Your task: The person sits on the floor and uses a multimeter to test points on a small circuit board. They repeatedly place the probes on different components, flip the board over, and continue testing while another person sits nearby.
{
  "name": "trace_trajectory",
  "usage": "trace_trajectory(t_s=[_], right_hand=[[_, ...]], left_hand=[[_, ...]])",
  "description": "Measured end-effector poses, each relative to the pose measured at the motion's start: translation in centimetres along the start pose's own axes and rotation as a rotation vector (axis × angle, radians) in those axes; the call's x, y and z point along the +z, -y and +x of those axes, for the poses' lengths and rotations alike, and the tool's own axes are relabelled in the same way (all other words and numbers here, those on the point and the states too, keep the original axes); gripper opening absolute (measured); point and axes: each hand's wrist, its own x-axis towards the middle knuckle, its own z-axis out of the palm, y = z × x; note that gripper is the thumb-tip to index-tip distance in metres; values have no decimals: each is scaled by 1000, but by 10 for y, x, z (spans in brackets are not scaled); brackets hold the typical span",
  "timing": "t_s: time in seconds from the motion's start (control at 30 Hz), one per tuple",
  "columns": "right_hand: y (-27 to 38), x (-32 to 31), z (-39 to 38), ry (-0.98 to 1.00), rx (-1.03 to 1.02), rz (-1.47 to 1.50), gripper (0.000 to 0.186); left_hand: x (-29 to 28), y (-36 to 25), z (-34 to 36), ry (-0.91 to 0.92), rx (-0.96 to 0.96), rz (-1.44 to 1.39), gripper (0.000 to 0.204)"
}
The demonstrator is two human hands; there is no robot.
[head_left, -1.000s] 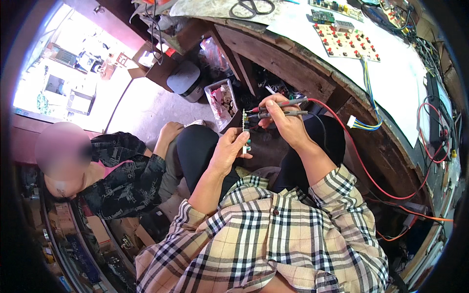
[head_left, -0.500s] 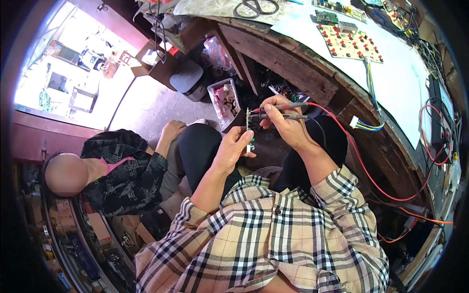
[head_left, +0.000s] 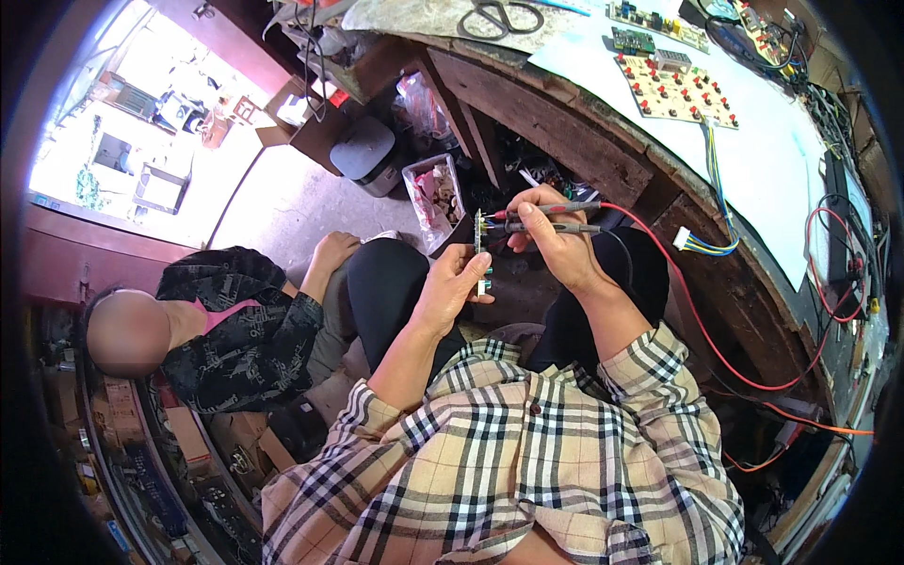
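Observation:
Between thumb and fingers, my left hand [head_left: 450,290] grips a small circuit board [head_left: 480,247], held edge-on above my lap. Green parts and a white connector show at its lower end. My right hand [head_left: 557,247] is closed around two test probes [head_left: 565,207], held together like chopsticks. One probe trails a red lead [head_left: 659,247], the other a dark one. Their tips point left at the upper part of the board; whether both touch it is too small to tell.
The workbench [head_left: 584,122] on the right bears a button board [head_left: 678,89] with red buttons and a ribbon of wires, scissors [head_left: 499,19] and cables. A waste bin [head_left: 435,193] stands under its edge. Another person [head_left: 235,330] sits at my left, near a grey rounded container [head_left: 365,151].
Both hands keep their holds, and the probes stay at the board with only a slight shift. The whole view has moved a little.

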Motion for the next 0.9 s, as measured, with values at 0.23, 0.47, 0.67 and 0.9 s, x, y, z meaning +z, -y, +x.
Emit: trace_trajectory(t_s=[0.23,0.47,0.67,0.9], right_hand=[[-1,2,0,7,-11,-58,24],[-5,1,1,13,-45,-98,24],[-2,1,0,35,-44,-89,25],[0,1,0,40,-49,-106,26]], left_hand=[[-2,3,2,8,10,16,44],[0,3,1,-6,5,39,44],[1,4,2,-7,11,42,42],[0,2,1,-22,34,95,41]])
